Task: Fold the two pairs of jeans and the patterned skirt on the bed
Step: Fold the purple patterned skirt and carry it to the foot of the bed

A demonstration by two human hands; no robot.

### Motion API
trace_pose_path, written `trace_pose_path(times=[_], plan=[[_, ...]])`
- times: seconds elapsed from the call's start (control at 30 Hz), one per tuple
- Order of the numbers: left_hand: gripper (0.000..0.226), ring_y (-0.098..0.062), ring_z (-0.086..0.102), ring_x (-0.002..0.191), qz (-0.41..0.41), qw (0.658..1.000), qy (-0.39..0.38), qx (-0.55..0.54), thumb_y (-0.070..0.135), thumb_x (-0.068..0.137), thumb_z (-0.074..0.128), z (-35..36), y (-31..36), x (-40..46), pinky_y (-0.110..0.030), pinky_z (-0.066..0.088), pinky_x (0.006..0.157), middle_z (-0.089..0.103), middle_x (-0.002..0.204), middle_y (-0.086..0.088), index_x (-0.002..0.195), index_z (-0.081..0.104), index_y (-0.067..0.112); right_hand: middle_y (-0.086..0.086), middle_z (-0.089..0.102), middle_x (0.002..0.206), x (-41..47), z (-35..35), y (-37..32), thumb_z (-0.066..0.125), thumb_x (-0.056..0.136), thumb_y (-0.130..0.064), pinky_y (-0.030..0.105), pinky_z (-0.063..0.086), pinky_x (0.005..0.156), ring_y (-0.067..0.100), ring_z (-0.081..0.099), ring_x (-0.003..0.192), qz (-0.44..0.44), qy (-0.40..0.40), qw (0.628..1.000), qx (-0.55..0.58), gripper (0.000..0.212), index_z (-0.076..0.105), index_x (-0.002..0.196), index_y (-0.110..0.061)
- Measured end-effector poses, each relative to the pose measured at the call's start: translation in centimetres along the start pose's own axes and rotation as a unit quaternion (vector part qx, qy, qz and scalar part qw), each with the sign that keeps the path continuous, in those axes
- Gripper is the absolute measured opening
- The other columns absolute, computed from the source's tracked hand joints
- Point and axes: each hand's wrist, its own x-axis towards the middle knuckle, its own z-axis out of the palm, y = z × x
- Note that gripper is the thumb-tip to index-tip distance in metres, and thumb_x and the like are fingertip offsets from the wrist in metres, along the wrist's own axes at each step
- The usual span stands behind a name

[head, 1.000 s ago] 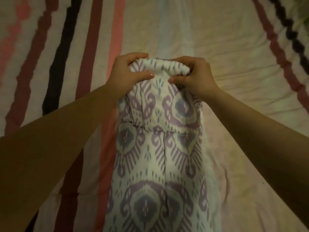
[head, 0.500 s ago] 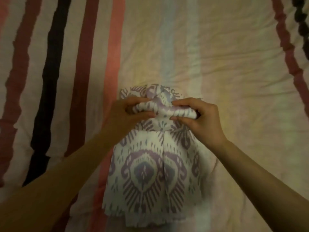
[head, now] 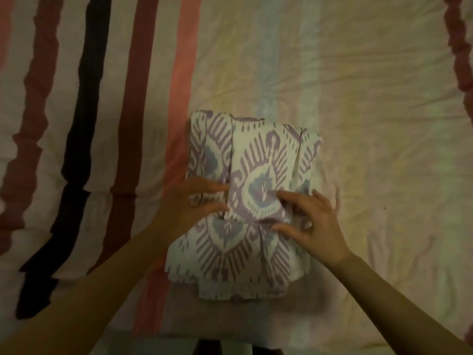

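Head view: our patterned skirt (head: pixel 256 175) lies folded on the striped bed (head: pixel 371 98), long axis running away from us; left hand (head: pixel 194 201) presses flat, right hand (head: pixel 312 221) rests with spread fingers at the near fold

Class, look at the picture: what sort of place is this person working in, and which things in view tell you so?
Most likely a bedroom. The striped bed sheet lies wrinkled over a soft surface, and both hands, left hand and right hand, rest on a folded patterned skirt laid on it.
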Motion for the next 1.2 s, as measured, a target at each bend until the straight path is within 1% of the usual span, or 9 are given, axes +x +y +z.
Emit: trace_pose_path(times=[0.13, 0.23, 0.33, 0.5, 0.73, 0.9, 1.07, 1.13, 1.2], plan=[[0.051, 0.003, 0.048, 0.116, 0.170, 0.971, 0.044, 0.163, 0.040, 0.075, 0.067, 0.0, 2.9, 3.5, -0.009, 0.035, 0.098, 0.055, 0.125, 0.002, 0.119, 0.059, 0.017, -0.008, 0.052, 0.126, 3.4, -0.9, -2.0, 0.048, 0.087, -0.059, 0.018, 0.034, 0.100, 0.004, 0.048, 0.115, -0.016, 0.066, 0.998, -0.001, 0.062, 0.052, 0.131, -0.015], [0.086, -0.027, 0.023, 0.142, 0.161, 0.920, -0.073, 0.349, 0.069, 0.072, 0.045, 0.8, 2.5, 5.8, -0.042, 0.021, 0.113, 0.023, 0.154, -0.010, 0.142, 0.035, 0.019, 0.004, 0.020, 0.156, 6.0, 0.9, -2.3, 0.045, 0.082, -0.066, 0.045, 0.020, 0.116, 0.024, 0.018, 0.144, -0.027, -0.029, 0.995, -0.092, 0.080, 0.026, 0.148, -0.023], [0.101, -0.021, -0.007, 0.144, 0.107, 0.872, -0.137, 0.457, 0.082, 0.063, 0.032, 1.1, 0.3, 5.8, -0.052, 0.004, 0.114, -0.008, 0.158, -0.002, 0.147, 0.007, 0.033, 0.000, -0.008, 0.159, 5.7, 2.5, -0.7, 0.041, 0.074, -0.075, 0.061, 0.007, 0.111, 0.027, -0.006, 0.146, 0.023, -0.125, 0.981, -0.148, 0.092, 0.003, 0.149, -0.037], [0.106, -0.018, -0.019, 0.142, 0.097, 0.845, -0.129, 0.510, 0.088, 0.059, 0.033, 2.0, -4.1, 4.6, -0.052, -0.003, 0.113, -0.023, 0.155, 0.004, 0.143, -0.014, 0.044, -0.003, -0.027, 0.152, 3.8, 5.1, 2.2, 0.047, 0.071, -0.077, 0.061, 0.000, 0.112, 0.026, -0.018, 0.144, 0.048, -0.182, 0.960, -0.209, 0.103, -0.017, 0.142, -0.040], [0.110, -0.018, -0.027, 0.140, 0.080, 0.856, -0.165, 0.484, 0.098, 0.050, 0.019, 1.6, -3.9, 5.6, -0.054, -0.007, 0.112, -0.030, 0.152, 0.006, 0.140, -0.018, 0.048, -0.001, -0.015, 0.158, 4.8, 3.7, 3.2, 0.041, 0.064, -0.085, 0.061, 0.005, 0.111, 0.027, -0.007, 0.146, 0.024, -0.218, 0.967, -0.131, 0.103, -0.012, 0.144, -0.045], [0.110, -0.028, -0.009, 0.144, 0.056, 0.906, -0.105, 0.406, 0.099, 0.045, 0.028, -1.7, 0.1, 10.9, -0.051, 0.005, 0.113, -0.008, 0.158, -0.004, 0.138, -0.003, 0.049, 0.000, 0.003, 0.159, 10.6, -1.3, 3.2, 0.054, 0.070, -0.075, 0.054, 0.014, 0.112, 0.029, 0.006, 0.144, 0.066, -0.116, 0.990, -0.054, 0.091, 0.013, 0.146, -0.045], [0.102, -0.019, 0.016, 0.143, -0.059, 0.909, -0.221, 0.347, 0.070, 0.064, 0.065, -2.1, 2.0, 16.6, -0.033, 0.018, 0.114, 0.022, 0.155, 0.003, 0.147, 0.016, 0.036, 0.000, 0.036, 0.150, 16.7, -2.8, 4.3, 0.068, 0.080, -0.044, 0.022, 0.031, 0.102, 0.019, 0.038, 0.134, 0.124, -0.210, 0.969, 0.050, 0.078, 0.029, 0.145, -0.029], [0.088, -0.012, 0.040, 0.129, -0.078, 0.911, -0.230, 0.332, 0.051, 0.065, 0.076, -1.9, 2.6, 17.9, -0.024, 0.030, 0.104, 0.042, 0.144, 0.004, 0.140, 0.040, 0.025, 0.004, 0.051, 0.139, 18.0, -2.4, 4.8, 0.075, 0.075, -0.039, 0.024, 0.038, 0.101, 0.021, 0.051, 0.123, 0.158, -0.239, 0.956, 0.057, 0.071, 0.047, 0.136, -0.017], [0.064, -0.008, 0.062, 0.095, -0.086, 0.921, -0.223, 0.307, 0.052, 0.051, 0.085, -1.7, 2.8, 18.2, -0.019, 0.046, 0.080, 0.066, 0.108, 0.006, 0.106, 0.067, 0.024, 0.013, 0.067, 0.113, 18.3, -1.8, 5.1, 0.080, 0.071, -0.033, 0.039, 0.050, 0.095, 0.026, 0.063, 0.104, 0.166, -0.246, 0.952, 0.079, 0.051, 0.066, 0.109, -0.002]])
